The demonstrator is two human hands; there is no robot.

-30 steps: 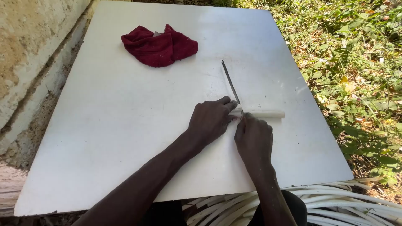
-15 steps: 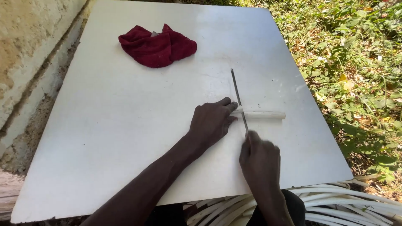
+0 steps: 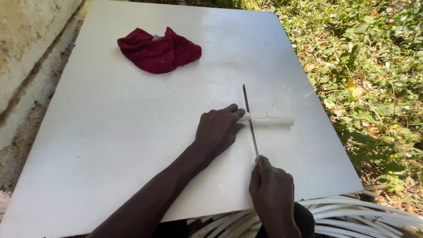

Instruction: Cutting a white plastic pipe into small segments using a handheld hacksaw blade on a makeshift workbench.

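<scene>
The right hand (image 3: pixel 273 198) is closed round the handle of a long, thin, dark metal blade (image 3: pixel 250 125); the handle itself is hidden inside the fist. The blade runs away from the person and lies across a short, pale, rod-shaped piece of white tubing (image 3: pixel 269 120), crossing it close to its left end.

The left hand (image 3: pixel 217 130) lies flat, palm down, just left of the blade. Its fingers are nearly straight and press on the tubing's left end. It pins the piece rather than wrapping round it.

The tubing rests on a large, flat, white board (image 3: pixel 132 132), right of centre and toward the near edge. As far as can be judged, the blade is seated on the tubing but the piece is not yet parted: no separate offcut shows on either side of the blade.

A crumpled dark red cloth (image 3: pixel 158 50) lies on the far part of the board, well apart from the tubing. Coiled lengths of white tubing (image 3: pixel 352 216) lie below the board's near edge. Green ground plants (image 3: pixel 374 66) grow to the right of the board, and a rough plaster wall (image 3: pixel 26 53) stands to its left.
</scene>
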